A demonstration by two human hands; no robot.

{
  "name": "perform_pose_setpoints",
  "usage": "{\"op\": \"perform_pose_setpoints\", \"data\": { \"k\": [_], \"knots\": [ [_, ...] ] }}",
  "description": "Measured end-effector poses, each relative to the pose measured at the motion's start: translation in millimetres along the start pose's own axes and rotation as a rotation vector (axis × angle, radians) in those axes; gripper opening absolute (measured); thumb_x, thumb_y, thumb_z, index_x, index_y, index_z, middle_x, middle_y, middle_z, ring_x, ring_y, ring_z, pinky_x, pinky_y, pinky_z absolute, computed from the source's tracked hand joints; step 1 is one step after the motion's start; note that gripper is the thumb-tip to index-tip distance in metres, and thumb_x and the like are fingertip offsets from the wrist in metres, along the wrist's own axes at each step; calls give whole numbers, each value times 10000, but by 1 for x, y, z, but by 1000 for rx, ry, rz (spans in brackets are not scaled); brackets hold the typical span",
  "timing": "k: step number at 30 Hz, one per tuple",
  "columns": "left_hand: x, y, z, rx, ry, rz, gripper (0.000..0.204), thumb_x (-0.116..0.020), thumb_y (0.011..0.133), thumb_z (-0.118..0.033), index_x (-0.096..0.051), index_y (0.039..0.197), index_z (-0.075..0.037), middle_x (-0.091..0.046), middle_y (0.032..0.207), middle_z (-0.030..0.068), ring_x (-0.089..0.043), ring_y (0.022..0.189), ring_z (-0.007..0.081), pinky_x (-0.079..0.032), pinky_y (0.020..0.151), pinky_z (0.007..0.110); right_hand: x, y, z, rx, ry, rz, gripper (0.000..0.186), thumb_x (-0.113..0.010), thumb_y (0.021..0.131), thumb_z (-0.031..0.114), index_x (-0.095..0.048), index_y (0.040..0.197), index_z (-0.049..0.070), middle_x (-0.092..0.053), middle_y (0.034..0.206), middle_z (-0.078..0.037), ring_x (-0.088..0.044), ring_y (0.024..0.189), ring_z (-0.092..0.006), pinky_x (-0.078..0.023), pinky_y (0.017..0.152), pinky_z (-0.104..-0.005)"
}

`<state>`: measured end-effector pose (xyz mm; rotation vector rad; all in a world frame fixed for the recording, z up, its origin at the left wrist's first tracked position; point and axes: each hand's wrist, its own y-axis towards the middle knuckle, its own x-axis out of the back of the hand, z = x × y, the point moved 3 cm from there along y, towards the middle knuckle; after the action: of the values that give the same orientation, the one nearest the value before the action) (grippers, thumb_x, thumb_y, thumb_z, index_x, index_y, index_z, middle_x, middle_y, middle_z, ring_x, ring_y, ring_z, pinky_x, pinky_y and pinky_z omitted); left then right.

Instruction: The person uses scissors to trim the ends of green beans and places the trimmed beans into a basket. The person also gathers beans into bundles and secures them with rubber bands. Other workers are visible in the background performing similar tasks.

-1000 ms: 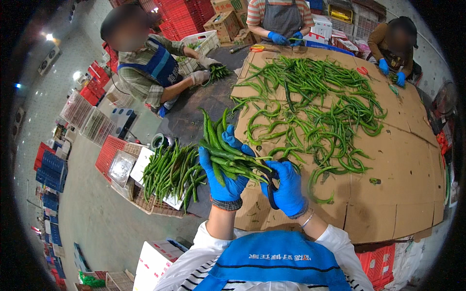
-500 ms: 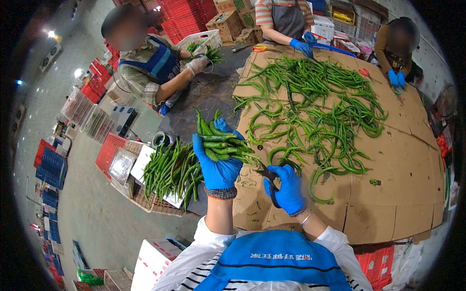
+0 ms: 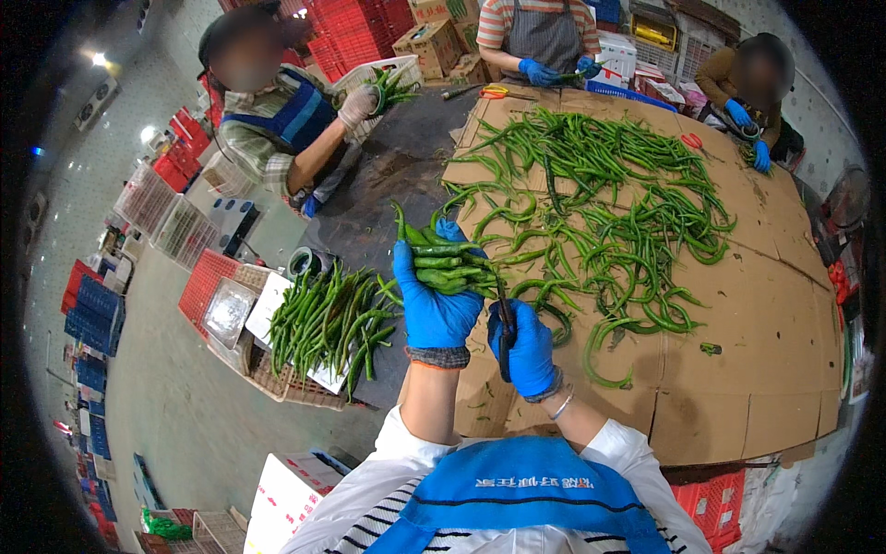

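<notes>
My left hand, in a blue glove, is closed round a bunch of long green chili peppers, their stem ends pointing right. Black-handled scissors are in my gloved right hand, with the dark blades raised against the stem ends of the bunch. Whether the blades are parted is hard to see. Beyond my hands a wide heap of loose green peppers spreads over the cardboard. Left of my left wrist, more peppers lie piled on a white scale-like tray by the table edge.
A roll of tape sits beside the piled peppers, above a tan crate. Three co-workers stand round the table, handling greens or peppers. Orange-handled scissors and red-handled scissors lie at the far side. A white box stands at lower left.
My left hand has moved right with the bunch. My right hand has shifted slightly left and turned, bringing the scissors upright against the stems. The co-workers' hands have shifted too.
</notes>
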<state>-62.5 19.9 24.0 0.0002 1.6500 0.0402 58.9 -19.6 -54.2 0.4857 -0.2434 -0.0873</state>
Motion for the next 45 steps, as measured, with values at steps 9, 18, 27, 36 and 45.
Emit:
{"op": "perform_pose_setpoints", "data": {
  "k": [9, 18, 27, 36, 45],
  "knots": [
    [8, 3, 2, 0, -8, -39, 429, -635, 822, -396, -534, 1157, -148, -594, 1124, 40, -579, 997, 196, -449, 903, 406, 8, 0, 15, -25, 99, 148, 377, -686, 767, 160, -521, 1085, 44, -641, 907, -148, -647, 771, -263, -495, 642, -347],
    [6, 3, 1, 11, -21, -12, 493, -614, 821, -425, -526, 1167, -84, -599, 1120, 86, -578, 990, 225, -429, 924, 410, 8, 3, 19, -46, 49, 93, 275, -682, 777, 161, -549, 983, 36, -620, 750, -113, -603, 615, -231, -477, 571, -329],
    [4, 6, -9, -19, 16, 144, 570, -592, 830, -448, -476, 1230, -59, -610, 1109, 63, -578, 974, 202, -429, 904, 401, -1, -17, -30, -525, 770, 99, 203, -643, 816, 101, -564, 996, 50, -609, 706, -103, -596, 602, -184, -475, 557, -311],
    [2, 12, -8, 136, -45, 459, 743, -639, 799, -406, -335, 1357, -21, -606, 1089, 43, -554, 942, 161, -398, 914, 362, 11, -44, -33, -188, -170, 453, 269, -602, 836, 290, -580, 1027, 102, -626, 801, -172, -609, 675, -337, -481, 561, -409],
    [6, 91, -38, -39, 1546, 371, 662, -778, 676, -202, -473, 1226, 7, -624, 1047, 138, -609, 956, 226, -504, 811, 366, -4, -60, -43, 120, -469, 619, 206, -588, 785, 275, -590, 899, 104, -550, 655, -128, -566, 594, -310, -445, 502, -434]
  ]
}}
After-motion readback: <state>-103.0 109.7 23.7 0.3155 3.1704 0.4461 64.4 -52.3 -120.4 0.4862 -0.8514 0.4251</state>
